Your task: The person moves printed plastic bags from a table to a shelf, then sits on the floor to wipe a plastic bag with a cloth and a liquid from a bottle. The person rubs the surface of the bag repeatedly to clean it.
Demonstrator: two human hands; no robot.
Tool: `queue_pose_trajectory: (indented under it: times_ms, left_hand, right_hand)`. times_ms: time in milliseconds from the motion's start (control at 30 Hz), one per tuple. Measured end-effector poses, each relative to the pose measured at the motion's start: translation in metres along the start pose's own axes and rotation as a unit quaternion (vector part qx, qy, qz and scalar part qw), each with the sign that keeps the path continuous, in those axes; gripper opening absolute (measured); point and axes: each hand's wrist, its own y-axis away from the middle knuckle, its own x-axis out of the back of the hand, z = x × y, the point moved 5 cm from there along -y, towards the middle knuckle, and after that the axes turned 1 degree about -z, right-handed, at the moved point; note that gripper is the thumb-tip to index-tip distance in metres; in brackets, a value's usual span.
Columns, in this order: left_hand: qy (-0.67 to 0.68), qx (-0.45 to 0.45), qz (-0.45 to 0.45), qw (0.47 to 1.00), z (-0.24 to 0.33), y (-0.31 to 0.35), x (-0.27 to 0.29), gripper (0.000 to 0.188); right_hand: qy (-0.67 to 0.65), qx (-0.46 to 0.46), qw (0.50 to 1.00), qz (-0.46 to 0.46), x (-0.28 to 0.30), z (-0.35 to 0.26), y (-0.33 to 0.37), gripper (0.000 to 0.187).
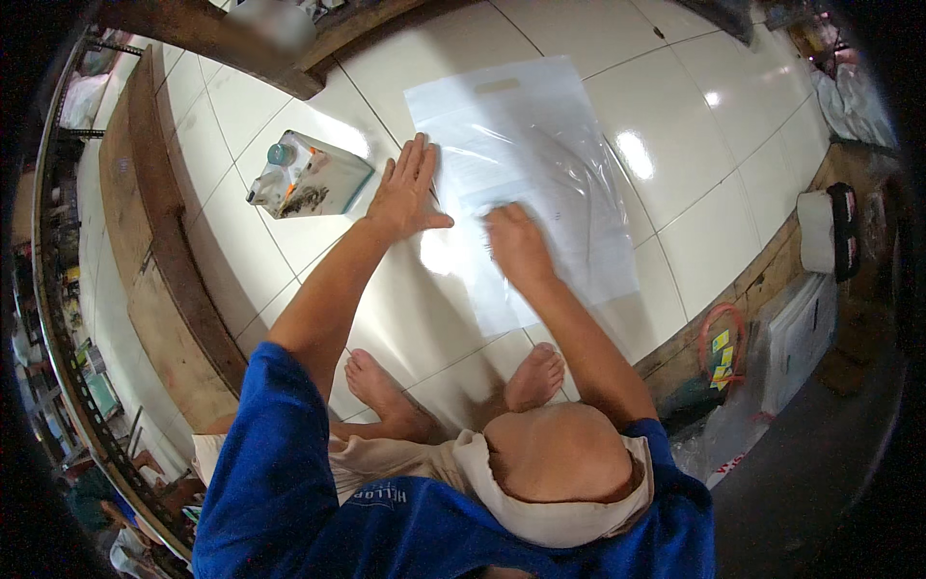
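A translucent white plastic bag (pixel 579 212) with a cut-out handle lies flat on the tiled floor in front of me, its surface glossy and creased. Fingers spread, my left hand (pixel 403 198) rests at the bag's left edge. My right hand (pixel 521 246) is on the bag's left half, fingers curled and slightly blurred. Something pale seems to be under its fingertips, but I cannot make out what. Left of my left hand stands a rectangular can (pixel 323 180) with a teal cap (pixel 281 154) and dark smears on its side.
A long wooden board (pixel 145 222) runs along the left, beside a metal shelf rail (pixel 48 270). Wooden beams (pixel 367 34) cross the far side. At the right are a black-and-white object (pixel 828 232), a red loop (pixel 719 318) and plastic-wrapped sheets (pixel 801 328). My bare feet (pixel 533 378) are close by.
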Motion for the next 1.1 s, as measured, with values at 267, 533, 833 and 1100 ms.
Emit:
queue_pose_trajectory:
  times_ms: [267,533,833,1100]
  left_hand:
    - [0.045,-0.04,-0.017,0.998,0.058,0.066,-0.046,0.106]
    - [0.039,0.002,-0.066,0.997,0.07,0.059,-0.037,0.116]
    - [0.032,0.004,-0.054,0.998,0.065,0.066,-0.044,0.115]
    - [0.03,-0.024,-0.029,0.999,0.063,0.069,-0.041,0.119]
  right_hand:
    - [-0.045,-0.024,0.999,0.006,0.017,-0.01,0.01,0.008]
    - [0.236,0.098,0.958,0.13,0.016,0.099,0.02,0.012]
    - [0.015,-0.013,0.995,-0.094,-0.026,-0.006,0.012,0.011]
    - [0.04,-0.133,0.988,0.069,0.06,0.1,0.016,0.012]
